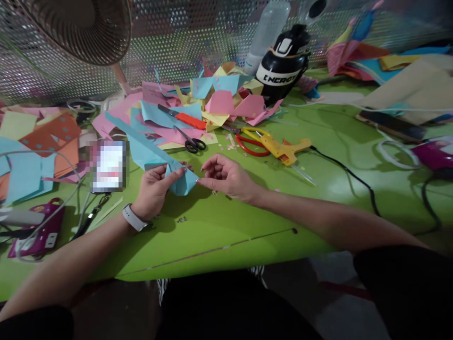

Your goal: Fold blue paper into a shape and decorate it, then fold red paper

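A folded piece of blue paper (pixel 148 148) is pinched between the thumb and fingers of my left hand (pixel 157 186), which wears a white wristband. The paper's long strip reaches up and to the left, and its pointed end faces right. My right hand (pixel 228 179) is at that pointed end, thumb tip at or very near the paper; contact is unclear. Its fingers are curled with a gap between them and the thumb. Black-handled scissors (pixel 194 144) lie just beyond my hands.
Coloured paper scraps (pixel 219 104) pile up behind, with a red utility knife (pixel 191 120) on them. A yellow glue gun (pixel 288 150) and red-handled scissors (pixel 251 145) lie to the right. A black bottle (pixel 281 71), a fan (pixel 85 28) and a phone (pixel 109 166) stand or lie around.
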`<control>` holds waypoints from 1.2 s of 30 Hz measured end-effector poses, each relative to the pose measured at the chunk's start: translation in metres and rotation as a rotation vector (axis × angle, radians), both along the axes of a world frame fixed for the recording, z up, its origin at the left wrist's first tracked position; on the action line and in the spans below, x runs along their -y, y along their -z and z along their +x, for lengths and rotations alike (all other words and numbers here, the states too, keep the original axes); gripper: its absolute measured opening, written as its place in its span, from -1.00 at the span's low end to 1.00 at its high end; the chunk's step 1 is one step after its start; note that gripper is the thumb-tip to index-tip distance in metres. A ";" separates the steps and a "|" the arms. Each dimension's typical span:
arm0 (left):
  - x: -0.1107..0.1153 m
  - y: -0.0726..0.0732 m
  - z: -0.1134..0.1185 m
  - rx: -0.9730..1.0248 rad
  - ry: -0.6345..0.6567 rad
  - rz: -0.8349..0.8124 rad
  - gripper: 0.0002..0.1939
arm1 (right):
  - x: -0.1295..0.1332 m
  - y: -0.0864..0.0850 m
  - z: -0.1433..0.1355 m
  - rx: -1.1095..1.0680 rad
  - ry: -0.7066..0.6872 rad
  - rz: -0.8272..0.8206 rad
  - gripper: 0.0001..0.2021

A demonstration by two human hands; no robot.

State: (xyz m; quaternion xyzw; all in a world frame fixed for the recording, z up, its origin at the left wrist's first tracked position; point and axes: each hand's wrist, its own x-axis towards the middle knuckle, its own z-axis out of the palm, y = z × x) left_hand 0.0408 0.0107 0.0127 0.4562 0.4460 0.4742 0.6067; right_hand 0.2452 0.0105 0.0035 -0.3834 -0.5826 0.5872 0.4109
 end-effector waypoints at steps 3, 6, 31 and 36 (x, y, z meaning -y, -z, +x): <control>0.000 0.001 0.000 -0.001 0.002 0.011 -0.74 | -0.001 0.000 0.001 0.037 -0.042 -0.011 -0.61; 0.000 0.002 0.000 0.007 0.010 0.030 -0.77 | -0.002 0.001 0.001 0.043 -0.044 -0.026 -0.61; 0.001 -0.001 0.000 0.266 0.247 -0.246 -0.81 | -0.008 0.007 0.011 0.106 -0.125 0.993 -0.92; 0.002 -0.003 -0.001 0.267 0.365 -0.278 -0.82 | -0.004 -0.003 0.017 0.274 -0.119 1.269 -0.86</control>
